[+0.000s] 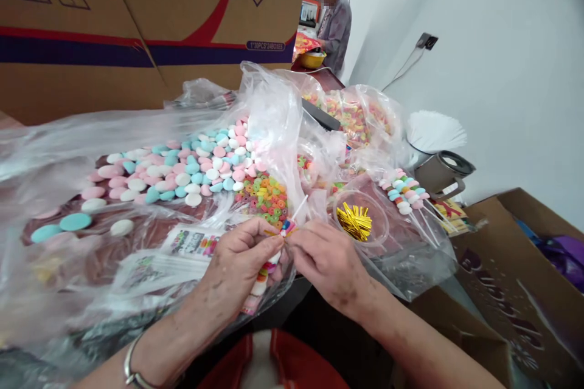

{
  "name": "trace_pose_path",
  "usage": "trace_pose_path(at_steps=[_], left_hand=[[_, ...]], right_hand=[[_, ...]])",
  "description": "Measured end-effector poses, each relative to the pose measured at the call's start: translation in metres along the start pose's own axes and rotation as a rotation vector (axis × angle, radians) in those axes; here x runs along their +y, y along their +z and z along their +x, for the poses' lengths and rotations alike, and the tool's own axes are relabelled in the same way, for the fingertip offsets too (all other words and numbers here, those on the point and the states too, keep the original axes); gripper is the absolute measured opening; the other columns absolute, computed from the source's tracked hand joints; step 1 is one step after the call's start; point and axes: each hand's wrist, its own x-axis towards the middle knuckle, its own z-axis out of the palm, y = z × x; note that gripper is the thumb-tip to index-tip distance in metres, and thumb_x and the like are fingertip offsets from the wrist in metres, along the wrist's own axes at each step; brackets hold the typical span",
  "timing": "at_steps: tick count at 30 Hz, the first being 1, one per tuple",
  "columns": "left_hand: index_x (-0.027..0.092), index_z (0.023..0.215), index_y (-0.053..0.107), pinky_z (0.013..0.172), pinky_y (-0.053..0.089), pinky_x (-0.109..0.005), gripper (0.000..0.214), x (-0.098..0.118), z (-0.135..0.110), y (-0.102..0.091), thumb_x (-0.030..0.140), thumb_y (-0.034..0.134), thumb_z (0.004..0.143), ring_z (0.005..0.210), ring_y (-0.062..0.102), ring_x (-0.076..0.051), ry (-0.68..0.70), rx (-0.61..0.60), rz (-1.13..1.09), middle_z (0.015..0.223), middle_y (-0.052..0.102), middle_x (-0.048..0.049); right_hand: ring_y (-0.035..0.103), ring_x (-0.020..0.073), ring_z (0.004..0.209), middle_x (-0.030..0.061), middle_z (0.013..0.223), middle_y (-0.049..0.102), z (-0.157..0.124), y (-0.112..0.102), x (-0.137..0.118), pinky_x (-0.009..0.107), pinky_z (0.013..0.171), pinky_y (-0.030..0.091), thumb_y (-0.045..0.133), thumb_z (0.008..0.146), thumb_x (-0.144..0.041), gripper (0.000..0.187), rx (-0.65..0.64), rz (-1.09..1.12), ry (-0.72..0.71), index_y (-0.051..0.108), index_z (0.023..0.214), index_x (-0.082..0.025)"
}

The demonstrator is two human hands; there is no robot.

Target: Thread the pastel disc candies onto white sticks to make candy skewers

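Left hand (246, 250): pinches wrapped candy (260, 279).
Right hand (329, 260): appears to pinch gold tie (271, 233).
Wrapped candy: between both hands.
Gold tie: apparently being fastened; next twist likely needs steadiness.

Surface (325, 78): reddish-brown, mostly under clear plastic sheeting (68, 140). Yellow bowl (312, 61) at far end. Stick-candy carton (196, 18) behind sheeting, base hidden.
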Motion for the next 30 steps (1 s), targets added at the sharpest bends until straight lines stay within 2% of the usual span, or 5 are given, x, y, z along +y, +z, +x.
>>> trace_pose_path(at_steps=[7,13,19,25,30], left_hand=[[0.019,0.070,0.063,0.041,0.043,-0.018,0.006,0.017,0.012,-0.013,0.016,0.061,0.065,0.042,0.058,-0.010,-0.210,-0.368,0.336,0.054,0.066,0.0043],[0.019,0.058,0.066,0.041,0.044,-0.022,0.003,0.021,0.017,-0.018,0.016,0.067,0.058,0.039,0.054,-0.011,-0.405,-0.708,0.436,0.049,0.063,0.0048],[0.019,0.060,0.062,0.043,0.044,-0.023,0.004,0.026,0.010,-0.016,0.017,0.066,0.060,0.040,0.054,-0.012,-0.385,-0.643,0.506,0.050,0.060,0.0057],[0.019,0.073,0.057,0.052,0.046,-0.029,0.014,0.012,0.008,-0.003,0.007,0.051,0.076,0.053,0.053,-0.016,0.505,-0.116,1.134,0.060,0.060,-0.0007],[0.016,0.098,0.058,0.073,0.053,-0.041,0.019,0.003,-0.001,0.004,0.004,0.046,0.090,0.080,0.063,-0.025,1.247,0.318,1.182,0.087,0.069,-0.0123]], right_hand=[[0.055,0.0216,0.089,0.0097,0.105,0.069,0.004,-0.022,0.006,0.038,0.080,0.044,0.040,0.103,-0.014,0.028,-0.169,-0.327,-0.561,0.068,0.102,-0.014],[0.057,0.0185,0.101,0.0039,0.113,0.070,0.008,-0.029,0.004,0.032,0.091,0.047,0.044,0.104,-0.016,0.023,-0.455,-0.103,-0.584,0.065,0.112,-0.019],[0.058,0.0195,0.082,0.0061,0.090,0.070,0.003,-0.023,-0.010,0.031,0.077,0.047,0.031,0.105,-0.015,0.036,-0.246,-0.235,-0.582,0.066,0.095,-0.018],[0.055,0.0214,0.064,0.0079,0.070,0.063,0.004,0.002,-0.004,0.033,0.059,0.039,0.032,0.097,-0.006,0.037,0.093,-0.616,-0.351,0.065,0.084,-0.014],[0.057,0.0156,0.059,0.0015,0.064,0.059,0.034,0.009,0.010,0.026,0.058,0.043,0.046,0.097,-0.017,0.025,0.322,-0.255,-0.061,0.059,0.076,-0.018]])
